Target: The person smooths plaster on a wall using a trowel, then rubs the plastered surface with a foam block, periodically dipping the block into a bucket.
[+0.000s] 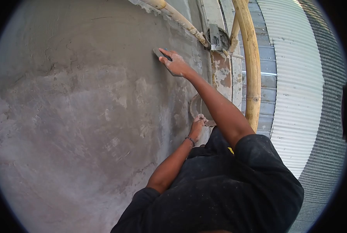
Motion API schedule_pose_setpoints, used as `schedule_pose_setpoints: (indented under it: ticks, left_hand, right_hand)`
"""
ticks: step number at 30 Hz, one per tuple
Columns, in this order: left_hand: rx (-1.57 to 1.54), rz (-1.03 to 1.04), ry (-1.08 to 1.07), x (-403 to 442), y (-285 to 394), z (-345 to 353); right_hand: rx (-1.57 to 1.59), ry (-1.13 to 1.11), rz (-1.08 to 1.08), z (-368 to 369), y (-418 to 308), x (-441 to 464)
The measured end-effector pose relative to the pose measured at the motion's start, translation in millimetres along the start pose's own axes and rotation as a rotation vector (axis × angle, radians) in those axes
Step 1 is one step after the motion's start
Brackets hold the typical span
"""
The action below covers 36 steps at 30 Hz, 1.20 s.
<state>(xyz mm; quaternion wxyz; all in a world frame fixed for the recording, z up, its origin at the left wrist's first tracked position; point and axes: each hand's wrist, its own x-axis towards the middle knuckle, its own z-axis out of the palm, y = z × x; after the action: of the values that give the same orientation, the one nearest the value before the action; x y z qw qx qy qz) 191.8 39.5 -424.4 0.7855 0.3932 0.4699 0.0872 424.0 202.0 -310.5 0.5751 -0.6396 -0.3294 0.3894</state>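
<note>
My right hand (175,65) is stretched out to the wall (103,77), closed around a narrow grey trowel (156,51) seen nearly edge-on. The blade lies at the wet grey plaster, and most of the tool is hidden by the fingers. Lower down, near my body, my left hand (198,123) has its fingers closed on the thin handle (201,105) of a bucket (192,103). My forearm and body cover part of that bucket.
Another trowel (214,38) rests across a mortar-filled bucket (223,46) on the plank walkway (222,73). Bamboo poles (252,77) run beside the planks, and one pole (177,16) slants to the wall. Corrugated roofing (298,89) lies below on the right.
</note>
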Motion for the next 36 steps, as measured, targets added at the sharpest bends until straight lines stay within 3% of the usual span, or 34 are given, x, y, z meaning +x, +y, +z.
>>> schedule_pose_setpoints:
  ticks: [3, 5, 6, 7, 9, 11, 13, 14, 16, 18, 19, 23, 28, 33, 36]
  left_hand:
    - [0.001, 0.026, -0.011, -3, 6, 3]
    - [0.104, -0.080, 0.060, -6, 16, 16]
    - [0.369, -0.009, 0.137, -7, 18, 17]
    - [0.366, -0.015, 0.139, 2, 5, 10]
    - [-0.113, 0.025, -0.157, 20, -29, -18]
    - [-0.100, -0.030, -0.179, 21, -24, -21]
    - [-0.072, 0.016, -0.232, 34, -33, -28]
    - [-0.076, 0.019, -0.233, 26, -21, -14]
    - [0.151, -0.122, 0.191, -4, 19, 26]
    - [0.086, -0.086, 0.091, 4, 5, 8]
    - [0.027, -0.053, -0.011, 7, -2, 1]
    - [-0.086, -0.075, 0.027, 1, 3, 9]
    - [-0.122, -0.062, 0.014, 3, 3, 5]
    - [-0.053, -0.039, 0.009, 8, -5, -2]
    - [-0.143, -0.111, -0.031, 7, -2, -6]
  right_hand:
    - [-0.035, -0.028, -0.017, 13, -2, -25]
    - [-0.060, -0.056, -0.014, 31, 2, -73]
    - [-0.077, -0.075, -0.019, 42, 9, -98]
    - [-0.053, -0.127, 0.008, 46, 11, -120]
    - [-0.028, -0.255, 0.061, 53, 18, -161]
    - [-0.039, -0.310, 0.084, 48, 28, -183]
    - [-0.039, -0.527, 0.018, 42, 32, -192]
    - [-0.013, -0.453, 0.106, 35, 24, -184]
    - [0.199, -0.321, 0.121, 9, 17, -142]
    - [0.174, -0.180, 0.060, -9, 31, -86]
    - [0.247, -0.187, 0.135, -19, 40, -55]
    - [0.323, -0.161, 0.238, -48, 54, 35]
    - [0.201, -0.188, 0.141, -32, 81, 76]
    - [0.108, -0.247, 0.104, 8, 90, -24]
    - [0.065, -0.390, 0.167, 25, 81, -108]
